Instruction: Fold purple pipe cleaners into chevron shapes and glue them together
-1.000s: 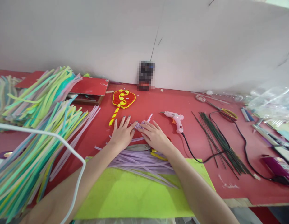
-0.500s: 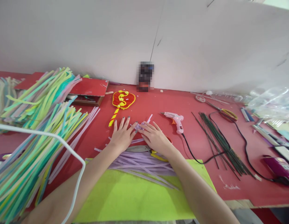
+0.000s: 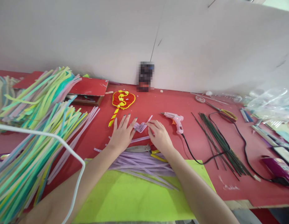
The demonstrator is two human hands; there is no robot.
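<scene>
"Chevron of lilac stems (image 3: 140,127) first: where is it against the grips?"

"On the red tabletop (image 3: 153,102), between the two. The left grip (image 3: 121,135) is at the chevron's left, palm down, thumb and fingers spread, their tips close by its left arm. The right grip (image 3: 160,137) is at its right, fingers bent, fingertips at the end of its right arm."

"Is the right one pinching it?"

"It looks like a fingertip touch, but at this size I can't tell whether thumb and finger close on a stem."

"What has changed from half a second ago?"

"Then the right fingers lay across the chevron and hid much of it. Now they've drawn back to its right, so the nested V shows, point toward the person. The left index finger has straightened a little; the left palm has hardly shifted."

"And around it?"

"The pink glue gun (image 3: 174,119) lies to the chevron's right, the red-and-yellow fan (image 3: 128,101) beyond it to the left, both unmoved. Nearer the person than the chevron come a grey blade (image 3: 138,148), then loose lilac stems (image 3: 139,161), partly over the green mat (image 3: 144,199)."
</scene>
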